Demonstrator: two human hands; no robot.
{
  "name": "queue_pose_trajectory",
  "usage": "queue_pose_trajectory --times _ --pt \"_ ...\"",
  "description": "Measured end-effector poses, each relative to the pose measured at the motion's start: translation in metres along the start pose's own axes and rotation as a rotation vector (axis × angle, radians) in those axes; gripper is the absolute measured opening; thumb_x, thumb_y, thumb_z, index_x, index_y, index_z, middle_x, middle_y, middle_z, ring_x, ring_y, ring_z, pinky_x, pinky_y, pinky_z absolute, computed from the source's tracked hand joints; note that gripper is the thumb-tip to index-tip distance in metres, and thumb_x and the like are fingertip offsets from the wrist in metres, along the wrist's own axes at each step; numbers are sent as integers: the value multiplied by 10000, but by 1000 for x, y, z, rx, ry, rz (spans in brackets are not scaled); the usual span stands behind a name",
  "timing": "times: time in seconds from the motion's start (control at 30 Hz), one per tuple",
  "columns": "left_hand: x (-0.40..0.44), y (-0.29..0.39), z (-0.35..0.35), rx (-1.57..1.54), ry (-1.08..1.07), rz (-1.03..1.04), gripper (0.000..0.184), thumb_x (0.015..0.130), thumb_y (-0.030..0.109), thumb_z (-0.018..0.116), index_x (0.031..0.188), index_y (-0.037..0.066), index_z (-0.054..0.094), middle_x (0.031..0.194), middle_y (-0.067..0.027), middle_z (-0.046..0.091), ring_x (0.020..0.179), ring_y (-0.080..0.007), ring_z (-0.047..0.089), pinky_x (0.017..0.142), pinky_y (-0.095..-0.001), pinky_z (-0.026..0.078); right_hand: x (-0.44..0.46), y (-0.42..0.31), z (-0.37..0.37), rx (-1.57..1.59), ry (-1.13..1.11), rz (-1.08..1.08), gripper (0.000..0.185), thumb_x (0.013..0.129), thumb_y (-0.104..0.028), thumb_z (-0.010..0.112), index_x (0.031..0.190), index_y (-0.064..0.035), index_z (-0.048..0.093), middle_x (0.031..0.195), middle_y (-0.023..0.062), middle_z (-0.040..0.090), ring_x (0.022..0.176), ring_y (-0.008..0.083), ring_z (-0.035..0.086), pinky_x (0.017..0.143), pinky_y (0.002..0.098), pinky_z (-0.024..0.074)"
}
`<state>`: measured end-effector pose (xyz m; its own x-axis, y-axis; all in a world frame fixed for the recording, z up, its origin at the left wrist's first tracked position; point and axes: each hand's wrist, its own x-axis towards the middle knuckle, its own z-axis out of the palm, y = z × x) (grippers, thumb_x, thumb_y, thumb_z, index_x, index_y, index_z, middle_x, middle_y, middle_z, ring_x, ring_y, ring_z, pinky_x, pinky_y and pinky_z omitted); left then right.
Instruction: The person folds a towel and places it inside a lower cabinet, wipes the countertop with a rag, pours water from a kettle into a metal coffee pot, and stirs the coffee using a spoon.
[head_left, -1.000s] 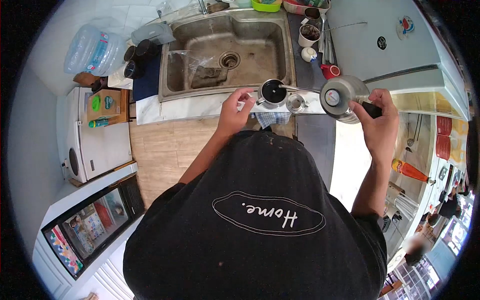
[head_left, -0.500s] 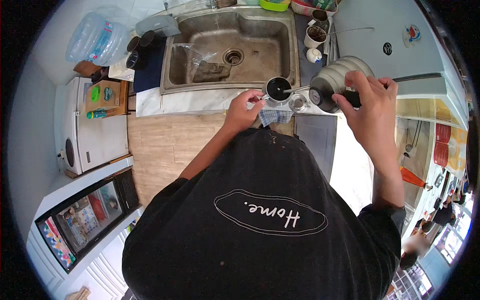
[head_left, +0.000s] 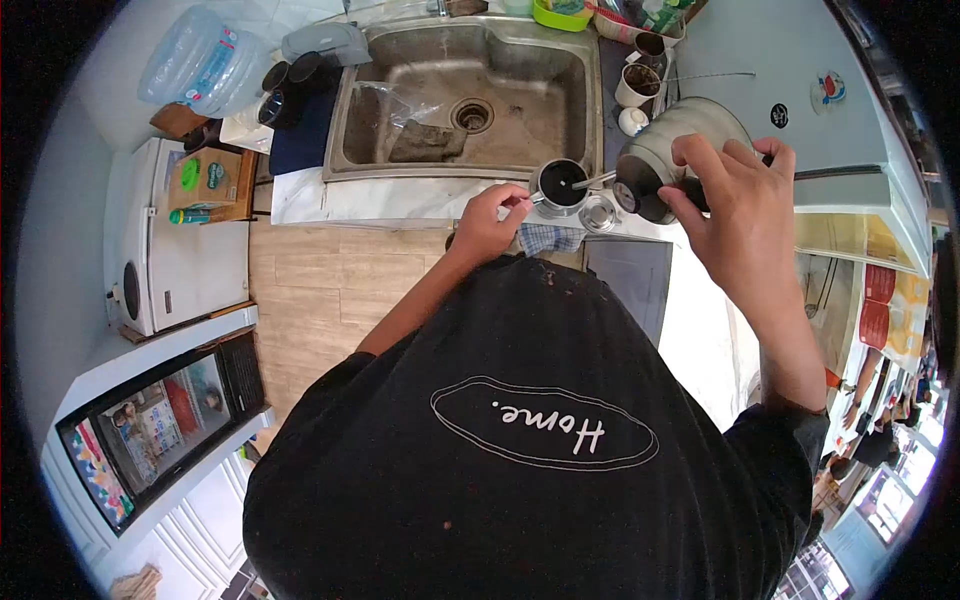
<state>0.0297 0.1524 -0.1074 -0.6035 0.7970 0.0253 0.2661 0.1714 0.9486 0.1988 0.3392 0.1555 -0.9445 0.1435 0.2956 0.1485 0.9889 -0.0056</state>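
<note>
From the head view, the gooseneck kettle [head_left: 650, 148] is tilted more steeply than a second ago — gripped at its black handle by the right hand [head_left: 742, 195], its spout held over the metal mug [head_left: 562, 187] beside the sink [head_left: 540, 105]. The mug's handle, previously untouched, is now pinched by the left hand [head_left: 492, 222] — well apart from the right.

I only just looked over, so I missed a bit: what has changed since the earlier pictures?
The left hand has moved in and taken hold of the metal cup. The right hand has tipped the kettle further, its top now leaning towards the cup. Nothing was let go. The cup and the small round metal piece beside it stay on the counter.
</note>
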Motion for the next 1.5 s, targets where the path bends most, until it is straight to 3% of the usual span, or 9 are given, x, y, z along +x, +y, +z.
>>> queue_pose_trajectory --times 0.5,0.6,0.7,0.8,0.9,1.5 --pt "0 1 2 1 9 -21 237 904 176 678 1061 -1 693 930 -134 711 863 -227 683 788 -351 526 7 -1 0 -45 -54 -62 410 742 -156 834 1051 -129 566 803 21 641 750 254 609 886 473 394" --pt "0 2 1 -7 -2 -25 244 902 182 682 1064 0 693 934 -132 711 867 -227 683 794 -352 526 7 0 1 -86 -60 -89 442 760 -174 801 1100 -145 521 751 22 638 838 250 637 869 490 402" --pt "-1 -2 -1 3 -54 -79 277 932 246 675 1124 47 677 1014 -72 710 932 -171 648 846 -347 479 8 2 0 -93 -66 -91 444 769 -175 796 1113 -146 517 750 24 641 845 252 640 868 490 400" --pt "0 -5 0 -1 -43 -75 274 929 248 678 1115 47 679 1006 -71 711 926 -172 648 845 -346 481 11 3 0 -115 -83 -82 441 779 -180 791 1120 -146 514 750 26 645 847 254 641 870 491 398" --pt "0 -3 2 27 3 -46 251 899 192 686 1064 3 695 941 -128 713 870 -236 683 797 -353 525 12 4 1 -124 -76 -78 434 784 -185 789 1117 -143 513 750 26 648 849 257 641 870 491 397" --pt "4 -4 0 -15 -25 -21 222 902 201 692 995 0 696 924 -138 697 850 -243 683 766 -351 521 14 1 7 -78 -65 -59 440 769 -158 795 1112 -141 520 756 39 653 847 256 637 901 514 399"
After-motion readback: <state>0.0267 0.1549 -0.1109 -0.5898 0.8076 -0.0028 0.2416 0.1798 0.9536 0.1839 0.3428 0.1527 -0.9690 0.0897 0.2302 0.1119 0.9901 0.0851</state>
